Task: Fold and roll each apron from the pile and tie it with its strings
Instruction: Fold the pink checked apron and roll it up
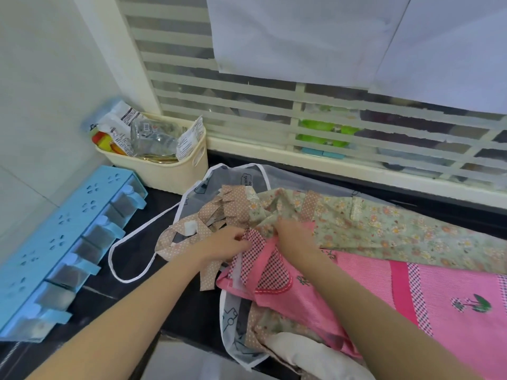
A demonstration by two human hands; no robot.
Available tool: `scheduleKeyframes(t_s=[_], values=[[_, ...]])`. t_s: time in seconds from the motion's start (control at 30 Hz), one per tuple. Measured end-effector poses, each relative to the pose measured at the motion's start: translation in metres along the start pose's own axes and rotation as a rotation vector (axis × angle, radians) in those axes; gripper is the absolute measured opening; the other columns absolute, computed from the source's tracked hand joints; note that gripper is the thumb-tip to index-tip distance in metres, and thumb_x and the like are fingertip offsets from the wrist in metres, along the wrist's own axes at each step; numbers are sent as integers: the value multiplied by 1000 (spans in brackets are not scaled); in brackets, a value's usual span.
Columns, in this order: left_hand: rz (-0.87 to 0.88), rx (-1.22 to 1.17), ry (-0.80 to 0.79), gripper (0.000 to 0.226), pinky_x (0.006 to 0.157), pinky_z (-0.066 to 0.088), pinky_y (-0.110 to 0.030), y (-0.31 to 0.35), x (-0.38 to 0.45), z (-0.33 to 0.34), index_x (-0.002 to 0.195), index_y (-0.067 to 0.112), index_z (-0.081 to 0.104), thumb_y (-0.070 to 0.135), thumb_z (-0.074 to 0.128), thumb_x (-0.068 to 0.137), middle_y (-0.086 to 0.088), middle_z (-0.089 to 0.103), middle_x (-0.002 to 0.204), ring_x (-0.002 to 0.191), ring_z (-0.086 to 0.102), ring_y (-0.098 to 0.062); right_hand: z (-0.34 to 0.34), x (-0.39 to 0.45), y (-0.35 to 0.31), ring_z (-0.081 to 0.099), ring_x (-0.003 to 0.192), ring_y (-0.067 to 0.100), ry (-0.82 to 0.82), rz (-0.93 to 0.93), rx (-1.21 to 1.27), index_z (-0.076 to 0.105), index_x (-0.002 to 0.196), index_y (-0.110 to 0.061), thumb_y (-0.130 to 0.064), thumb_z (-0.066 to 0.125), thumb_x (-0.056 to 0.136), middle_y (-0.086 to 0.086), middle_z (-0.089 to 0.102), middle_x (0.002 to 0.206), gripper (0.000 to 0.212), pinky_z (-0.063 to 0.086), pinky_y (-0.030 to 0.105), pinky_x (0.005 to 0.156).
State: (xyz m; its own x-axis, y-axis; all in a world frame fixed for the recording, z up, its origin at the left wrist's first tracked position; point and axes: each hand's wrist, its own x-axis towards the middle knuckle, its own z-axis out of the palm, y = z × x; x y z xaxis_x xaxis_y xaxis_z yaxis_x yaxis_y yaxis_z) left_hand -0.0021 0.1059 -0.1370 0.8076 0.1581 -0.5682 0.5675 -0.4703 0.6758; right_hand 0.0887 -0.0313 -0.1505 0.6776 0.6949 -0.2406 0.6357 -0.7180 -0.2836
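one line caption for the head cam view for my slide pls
Both hands, left and right, work at the top of a pink apron lying on a pile of aprons.

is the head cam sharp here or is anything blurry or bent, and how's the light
Head view: soft, even light with no hard shadows; wide-angle lens bows the white slatted window frame and blue plastic drawer rack; the left hand and right hand on the pink checked apron are slightly motion-blurred; edges are softer.
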Motion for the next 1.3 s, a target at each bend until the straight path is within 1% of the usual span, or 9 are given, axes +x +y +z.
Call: scheduleKeyframes(t_s=[0.17,0.47,0.6,0.7,0.87,1.0,1.07,1.17,1.3], values=[[62,-552,-46,57,107,37,-41,-3,-8,-9,128,30,42,48,62,78,2,56,127,117,53,-16,-27,15,-38,56,95,23,76,-341,56,64,107,-8,-3,50,91,9,60,104,22,48,34,83],[4,-836,124,12,68,44,-24,-20,-12,-24,102,15,61,15,51,95,1,59,71,65,52,-10,-30,31,-61,37,132,24,9,-569,97,51,130,-12,1,52,88,4,37,148,43,33,35,105],[-179,-569,215,18,52,37,-19,-50,-12,-36,101,17,63,25,47,98,-3,51,72,55,43,-8,-28,27,-41,54,113,22,23,-279,555,45,135,-17,2,49,90,2,37,144,48,45,29,94],[-270,-254,236,26,43,35,-16,-66,-21,-43,117,21,56,32,41,99,-2,52,74,53,45,-7,-26,24,-26,63,96,21,-319,-174,301,49,129,-8,-4,50,92,8,53,131,38,54,32,85],[-354,-122,-163,43,82,53,-24,-42,-39,-28,115,26,52,57,56,85,2,59,118,101,60,-15,-5,23,-30,59,64,10,-556,-55,300,43,133,-8,5,50,89,14,52,128,46,51,17,51],[-208,431,-113,43,57,36,-20,-35,-25,-12,73,11,54,51,61,84,-3,54,74,62,42,-10,1,29,-29,58,48,-1,-444,-135,240,62,88,2,0,62,85,13,67,86,3,49,18,54],[-121,390,69,44,54,30,-23,-35,-19,-14,63,16,44,50,64,82,2,44,66,59,39,-10,-9,33,-28,55,39,-4,-408,-149,238,61,78,1,-3,65,84,11,65,69,9,46,19,52],[-17,29,272,31,64,36,-19,-30,-16,-19,90,17,56,44,69,80,7,53,83,78,51,-10,-26,37,-26,55,36,-1,-381,-158,248,52,64,-6,-6,64,87,0,57,55,25,42,15,42],[-27,54,90,69,93,44,-26,-23,-13,-10,131,18,44,40,76,74,4,53,126,109,52,-13,-37,41,-22,59,42,3,-391,-178,211,49,65,-7,-9,55,93,5,57,58,30,41,16,41]])
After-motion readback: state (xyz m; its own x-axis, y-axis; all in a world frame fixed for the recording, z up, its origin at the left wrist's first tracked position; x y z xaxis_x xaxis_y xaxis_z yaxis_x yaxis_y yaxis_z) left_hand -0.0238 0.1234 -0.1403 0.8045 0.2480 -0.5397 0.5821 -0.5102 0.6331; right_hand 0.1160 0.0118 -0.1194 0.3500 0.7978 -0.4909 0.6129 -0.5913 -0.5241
